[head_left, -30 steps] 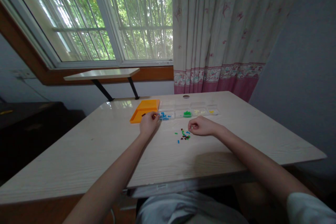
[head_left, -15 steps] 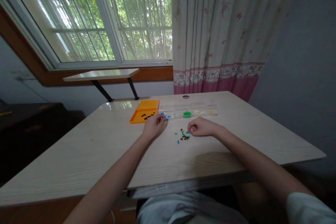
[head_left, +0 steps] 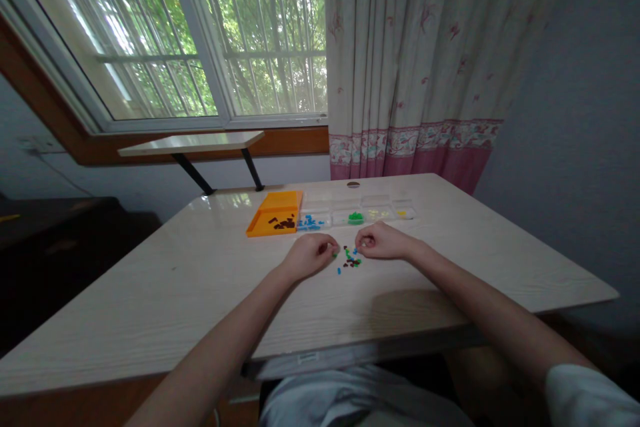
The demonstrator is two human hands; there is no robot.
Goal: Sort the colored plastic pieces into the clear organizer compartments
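A loose pile of small brown, green and blue pieces (head_left: 353, 263) lies on the table. At its left edge is my left hand (head_left: 311, 255), fingers pinched together by a small green piece (head_left: 335, 255); whether they grip it is unclear. My right hand (head_left: 384, 241) rests at the pile's right side with curled fingers, close to a blue piece (head_left: 355, 251). What its fingertips hold, if anything, is hidden. Behind my left hand are brown pieces (head_left: 285, 224) in an open orange box (head_left: 256, 226) and blue pieces (head_left: 310, 221) in a clear box.
Further clear boxes in the row hold green pieces (head_left: 355, 217), pale yellow pieces (head_left: 379, 214) and yellow pieces (head_left: 401, 213). A raised white shelf (head_left: 193, 141) on black legs stands at the table's back left. Beyond are a window and a curtain (head_left: 400, 80).
My left hand has come from the clear box with blue pieces, toward me and rightward, to the pile. My right hand has barely moved.
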